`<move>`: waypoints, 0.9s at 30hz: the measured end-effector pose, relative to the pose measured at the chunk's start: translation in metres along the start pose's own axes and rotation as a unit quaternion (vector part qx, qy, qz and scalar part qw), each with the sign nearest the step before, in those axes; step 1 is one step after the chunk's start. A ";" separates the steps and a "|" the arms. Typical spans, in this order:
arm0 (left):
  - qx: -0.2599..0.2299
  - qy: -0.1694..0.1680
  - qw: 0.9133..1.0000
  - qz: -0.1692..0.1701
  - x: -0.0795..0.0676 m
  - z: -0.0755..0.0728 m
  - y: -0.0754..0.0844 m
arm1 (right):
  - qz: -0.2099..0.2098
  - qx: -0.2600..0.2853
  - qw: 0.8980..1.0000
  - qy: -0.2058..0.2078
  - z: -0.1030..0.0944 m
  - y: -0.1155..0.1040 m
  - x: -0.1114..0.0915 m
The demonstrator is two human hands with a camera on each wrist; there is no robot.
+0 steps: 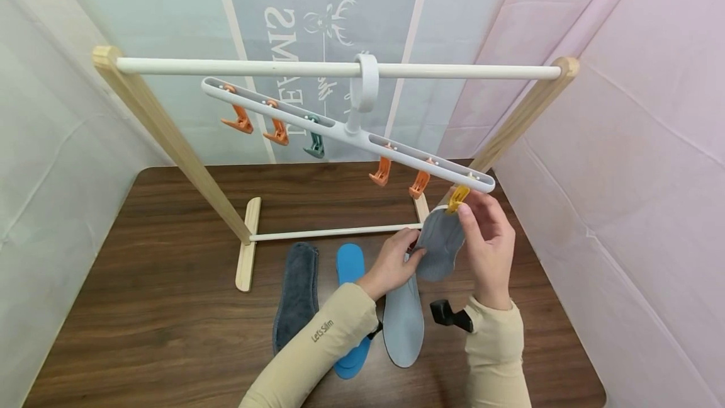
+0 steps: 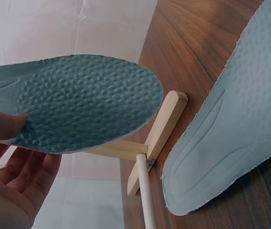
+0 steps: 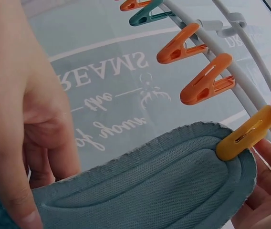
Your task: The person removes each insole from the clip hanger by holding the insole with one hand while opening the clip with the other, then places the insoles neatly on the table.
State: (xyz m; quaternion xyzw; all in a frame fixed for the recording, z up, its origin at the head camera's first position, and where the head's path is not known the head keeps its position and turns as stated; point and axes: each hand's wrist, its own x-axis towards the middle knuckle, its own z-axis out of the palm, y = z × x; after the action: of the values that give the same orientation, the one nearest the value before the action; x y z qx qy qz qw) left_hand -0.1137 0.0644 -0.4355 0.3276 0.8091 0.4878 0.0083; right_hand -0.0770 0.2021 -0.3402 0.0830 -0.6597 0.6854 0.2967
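A grey-blue insole (image 1: 440, 245) hangs at the right end of a white clip hanger (image 1: 351, 135), its heel edge in the jaws of a yellow clothespin (image 3: 244, 136). My left hand (image 1: 394, 263) pinches the insole near its middle, thumb on the dimpled face (image 2: 90, 102) and fingers underneath. At the clothespin, my right hand (image 1: 488, 241) has its thumb on the handle end, with the other fingers behind the heel in the right wrist view. A matching grey insole (image 1: 403, 326) lies on the table below, partly covered by my left hand in the head view.
The hanger hooks over the white rod (image 1: 238, 68) of a wooden rack (image 1: 175, 143). Several orange clothespins (image 1: 419, 183) and a green one (image 1: 314, 137) dangle from it. A dark fuzzy insole (image 1: 297, 294) and a blue insole (image 1: 350, 263) lie on the wooden table (image 1: 158, 307).
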 end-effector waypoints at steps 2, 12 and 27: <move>-0.001 -0.001 1.000 -0.001 0.000 0.000 0.000 | -0.004 0.001 1.000 -0.007 0.000 0.001 0.001; -0.002 0.001 1.000 0.004 -0.002 0.000 0.000 | -0.016 0.004 0.999 -0.034 0.000 0.004 0.004; -0.016 -0.025 1.000 0.006 -0.010 -0.004 0.003 | -0.033 0.041 0.999 -0.003 0.006 0.005 0.008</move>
State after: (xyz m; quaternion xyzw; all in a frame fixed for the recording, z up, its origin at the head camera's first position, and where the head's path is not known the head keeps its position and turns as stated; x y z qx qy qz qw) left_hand -0.1056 0.0566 -0.4346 0.3441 0.7988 0.4926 0.0308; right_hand -0.0879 0.1992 -0.3400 0.1189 -0.6290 0.7016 0.3130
